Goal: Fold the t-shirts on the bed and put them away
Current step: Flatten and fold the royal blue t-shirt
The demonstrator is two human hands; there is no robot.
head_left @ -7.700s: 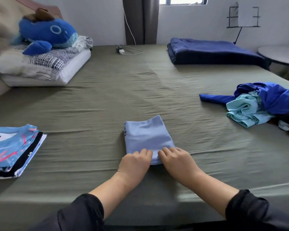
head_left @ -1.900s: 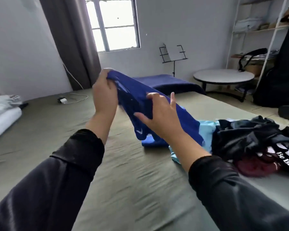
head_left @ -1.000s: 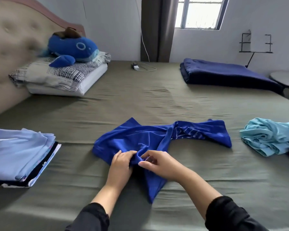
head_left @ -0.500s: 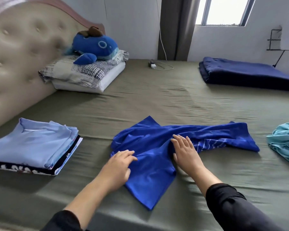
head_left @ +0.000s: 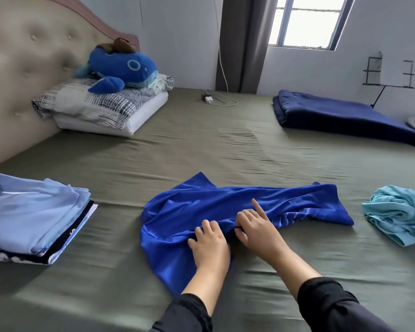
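Royal-blue shirt next up, folded stack waiting at the left

Head view: left hand [head_left: 210, 245] and right hand [head_left: 256, 230] both pinch bunched fabric of the blue t-shirt [head_left: 237, 204], mid-bed and unfolded; folded stack [head_left: 31, 212] done, crumpled teal shirt [head_left: 398, 219] remains.

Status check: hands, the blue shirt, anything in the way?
Left hand and right hand both gripping royal blue shirt. Shirt bunched, unfolded. Nothing blocking.
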